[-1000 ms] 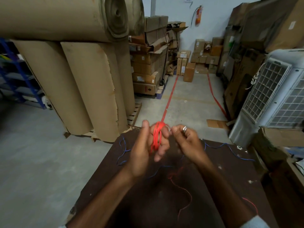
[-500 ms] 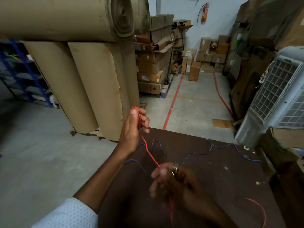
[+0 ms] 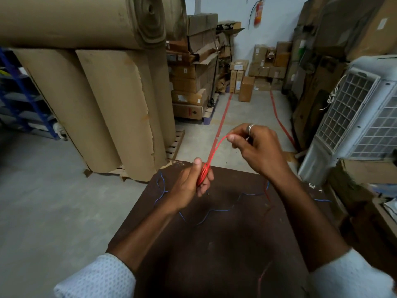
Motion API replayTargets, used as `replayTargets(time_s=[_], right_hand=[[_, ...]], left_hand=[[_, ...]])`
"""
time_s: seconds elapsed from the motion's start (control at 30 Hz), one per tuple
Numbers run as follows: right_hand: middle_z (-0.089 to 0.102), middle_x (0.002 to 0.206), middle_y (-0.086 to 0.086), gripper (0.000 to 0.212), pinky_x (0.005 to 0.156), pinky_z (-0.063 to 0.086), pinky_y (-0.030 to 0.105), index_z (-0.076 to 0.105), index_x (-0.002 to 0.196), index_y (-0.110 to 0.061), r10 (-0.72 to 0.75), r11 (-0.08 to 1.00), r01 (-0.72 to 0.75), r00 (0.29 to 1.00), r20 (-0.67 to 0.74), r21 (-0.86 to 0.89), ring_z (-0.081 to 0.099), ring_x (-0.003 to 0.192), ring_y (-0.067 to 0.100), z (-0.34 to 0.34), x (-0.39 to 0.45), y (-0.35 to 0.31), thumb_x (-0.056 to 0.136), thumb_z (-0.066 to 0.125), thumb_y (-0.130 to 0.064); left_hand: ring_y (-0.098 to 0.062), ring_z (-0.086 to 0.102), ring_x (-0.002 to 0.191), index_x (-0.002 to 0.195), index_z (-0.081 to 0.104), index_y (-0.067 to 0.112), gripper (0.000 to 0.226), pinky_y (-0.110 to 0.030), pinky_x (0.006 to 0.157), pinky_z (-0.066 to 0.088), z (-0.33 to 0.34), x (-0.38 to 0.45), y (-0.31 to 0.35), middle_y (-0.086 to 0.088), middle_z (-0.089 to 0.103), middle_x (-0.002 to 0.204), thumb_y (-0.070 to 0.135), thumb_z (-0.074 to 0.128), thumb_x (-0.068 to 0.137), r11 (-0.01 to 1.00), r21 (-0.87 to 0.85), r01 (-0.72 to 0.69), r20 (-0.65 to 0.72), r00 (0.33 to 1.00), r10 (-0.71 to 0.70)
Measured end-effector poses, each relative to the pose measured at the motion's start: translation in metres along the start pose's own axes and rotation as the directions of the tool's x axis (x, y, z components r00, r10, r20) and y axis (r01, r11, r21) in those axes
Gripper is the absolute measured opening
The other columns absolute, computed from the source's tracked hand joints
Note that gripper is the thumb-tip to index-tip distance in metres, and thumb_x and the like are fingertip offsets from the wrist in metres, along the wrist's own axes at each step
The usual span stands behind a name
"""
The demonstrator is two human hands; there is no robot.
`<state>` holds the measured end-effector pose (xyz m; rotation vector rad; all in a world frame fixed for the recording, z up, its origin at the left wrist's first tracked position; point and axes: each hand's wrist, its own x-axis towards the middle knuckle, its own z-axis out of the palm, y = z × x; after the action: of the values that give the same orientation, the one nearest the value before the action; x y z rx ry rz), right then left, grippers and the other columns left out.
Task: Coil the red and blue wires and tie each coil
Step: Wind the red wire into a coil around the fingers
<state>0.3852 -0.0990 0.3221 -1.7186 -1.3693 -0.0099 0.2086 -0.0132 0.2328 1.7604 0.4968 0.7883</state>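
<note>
Red coil in my left hand, right hand drawing the strand up for another turn.

Largest first: the brown table [image 3: 214, 265] carries the blue wire [image 3: 217, 211], loose and uncoiled across its far half, with a tail of red near the front edge. My right hand [image 3: 257, 145], down low over the table half a second ago, is now raised above and beyond the left, pinching the red wire [image 3: 214, 149] between thumb and fingertips. My left hand [image 3: 191, 183] has dropped to the table's far edge, fingers curled round the red coil [image 3: 204, 175]. I judge another loop is being laid; tying is not yet begun. Cardboard boxes [image 3: 246, 89] stand closed behind, contents unseen.
</note>
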Motion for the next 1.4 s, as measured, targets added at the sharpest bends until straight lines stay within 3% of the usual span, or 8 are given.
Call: replayTargets(time_s=[0.33, 0.53, 0.67, 0.87, 0.97, 1.2, 1.3, 1.4], right_hand=[[0.067, 0.067, -0.008, 0.023, 0.07, 0.053, 0.027, 0.065, 0.074, -0.032, 0.181, 0.956, -0.224, 0.959, 0.217, 0.191, 0.066, 0.07, 0.015, 0.095, -0.029, 0.062, 0.093, 0.055, -0.024], [0.059, 0.053, 0.001, 0.04, 0.049, 0.038, 0.021, 0.063, 0.074, -0.016, 0.223, 0.856, -0.372, 0.892, 0.394, 0.359, 0.047, 0.039, 0.002, 0.13, -0.097, 0.056, 0.106, 0.045, -0.031], [0.056, 0.056, 0.002, 0.036, 0.039, 0.034, 0.016, 0.064, 0.099, -0.007, 0.293, 0.757, -0.503, 0.832, 0.472, 0.418, 0.042, 0.035, 0.002, 0.135, -0.133, 0.048, 0.109, 0.036, -0.028], [0.052, 0.053, -0.007, 0.039, 0.039, 0.034, 0.02, 0.071, 0.09, -0.017, 0.38, 0.611, -0.612, 0.783, 0.492, 0.502, 0.043, 0.041, 0.004, 0.137, -0.203, 0.028, 0.093, 0.053, -0.051], [0.054, 0.059, -0.012, 0.045, 0.05, 0.037, 0.016, 0.074, 0.091, -0.027, 0.276, 0.738, -0.501, 0.836, 0.474, 0.452, 0.048, 0.052, 0.0, 0.109, -0.211, 0.016, 0.082, 0.058, -0.068], [0.046, 0.054, -0.002, 0.033, 0.048, 0.034, 0.028, 0.062, 0.071, -0.022, -0.042, 0.914, -0.145, 0.895, 0.444, 0.379, 0.043, 0.052, 0.0, 0.004, -0.143, -0.022, 0.1, 0.057, -0.038], [0.058, 0.062, -0.024, 0.025, 0.058, 0.038, 0.007, 0.063, 0.081, -0.039, -0.171, 0.967, 0.1, 0.937, 0.304, 0.234, 0.059, 0.058, -0.006, -0.025, -0.106, -0.021, 0.098, 0.061, -0.021], [0.066, 0.067, -0.01, 0.01, 0.059, 0.044, 0.022, 0.07, 0.087, -0.032, -0.115, 0.993, 0.111, 0.971, 0.209, 0.031, 0.061, 0.062, 0.004, -0.03, -0.072, -0.001, 0.094, 0.068, -0.026]], left_hand=[[-0.021, 0.045, 0.049, 0.088, 0.056, 0.009, 0.065, -0.03, 0.056, 0.043, 0.008, 0.018, 0.024, -0.011, 0.047, 0.056, 0.054, 0.011, 0.1, 0.918, -0.395, 0.029, 0.067, 0.998, -0.003], [-0.022, 0.058, 0.061, 0.101, 0.057, 0.01, 0.061, -0.032, 0.061, 0.049, 0.009, 0.013, 0.015, -0.01, 0.059, 0.068, 0.054, 0.016, 0.104, 0.77, -0.63, 0.106, 0.07, 0.994, -0.08], [-0.027, 0.065, 0.071, 0.111, 0.053, 0.004, 0.059, -0.033, 0.071, 0.049, 0.008, 0.017, 0.004, -0.014, 0.067, 0.079, 0.049, 0.015, 0.105, 0.727, -0.679, 0.097, 0.008, 0.992, -0.125], [-0.027, 0.069, 0.083, 0.122, 0.044, 0.001, 0.057, -0.03, 0.075, 0.053, -0.006, 0.031, -0.01, -0.014, 0.071, 0.092, 0.048, 0.015, 0.105, 0.814, -0.581, 0.013, -0.111, 0.989, -0.095], [-0.026, 0.071, 0.079, 0.118, 0.047, 0.005, 0.054, -0.029, 0.07, 0.053, -0.01, 0.034, -0.019, -0.011, 0.073, 0.089, 0.048, 0.019, 0.1, 0.899, -0.436, 0.024, -0.141, 0.985, -0.095], [-0.021, 0.056, 0.056, 0.116, 0.056, 0.01, 0.053, -0.026, 0.058, 0.044, 0.01, -0.001, -0.033, -0.005, 0.066, 0.079, 0.046, 0.02, 0.101, 0.993, -0.052, 0.104, 0.001, 0.995, -0.104], [-0.021, 0.048, 0.054, 0.11, 0.06, 0.009, 0.059, -0.021, 0.058, 0.041, 0.021, -0.021, -0.019, 0.004, 0.065, 0.069, 0.045, 0.014, 0.103, 0.99, 0.012, 0.138, 0.138, 0.981, -0.139], [-0.019, 0.043, 0.046, 0.107, 0.063, 0.01, 0.068, -0.031, 0.054, 0.038, 0.028, -0.031, -0.009, -0.007, 0.066, 0.068, 0.054, 0.012, 0.1, 0.981, -0.053, 0.188, 0.24, 0.956, -0.17]])
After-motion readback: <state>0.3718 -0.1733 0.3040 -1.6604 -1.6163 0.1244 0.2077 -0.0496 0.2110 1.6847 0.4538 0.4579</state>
